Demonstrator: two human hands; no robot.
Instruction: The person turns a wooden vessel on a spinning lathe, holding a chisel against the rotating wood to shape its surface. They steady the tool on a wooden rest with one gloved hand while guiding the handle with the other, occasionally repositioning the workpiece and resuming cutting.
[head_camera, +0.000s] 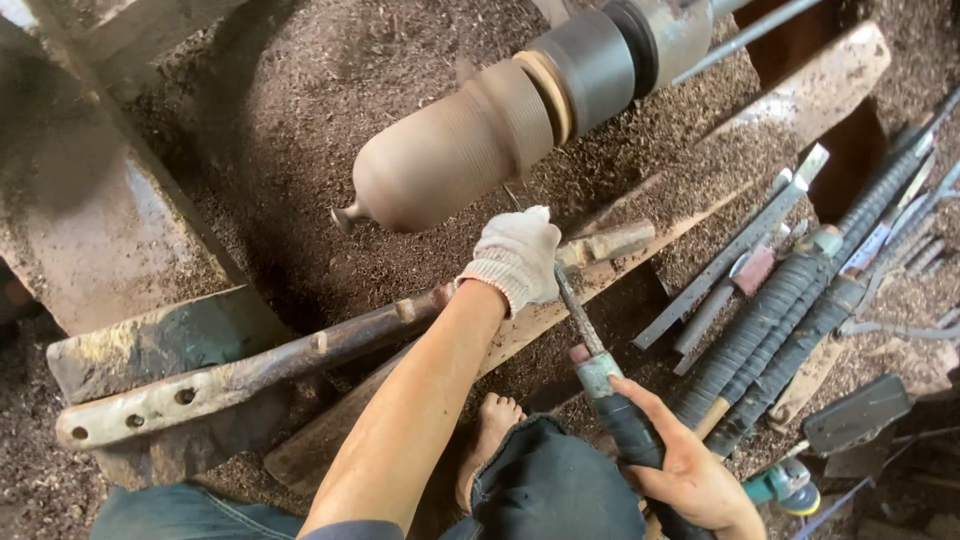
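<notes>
Your left hand (515, 255), in a white knit glove, is closed over the shaft of the turning chisel (580, 315) where it crosses the long wooden tool rest (300, 350); your bare right hand (690, 475) has its grip wrapped shut around the chisel's black taped handle (630, 435), low by your knee. The workpiece (450, 150) — a brown, ribbed, vase-like form with a small knob at its free end — sits on the lathe chuck (600, 60) just above and beyond the gloved hand. The cutting tip is hidden behind the glove, so I cannot tell whether it touches the wood. Keep the shaft pressed flat on the rest and steer from the back hand — small swings, light cuts. Spare chisels (790, 320) lie to your right, and your bare foot (490, 425) is under the rest among the shavings (330, 70).
</notes>
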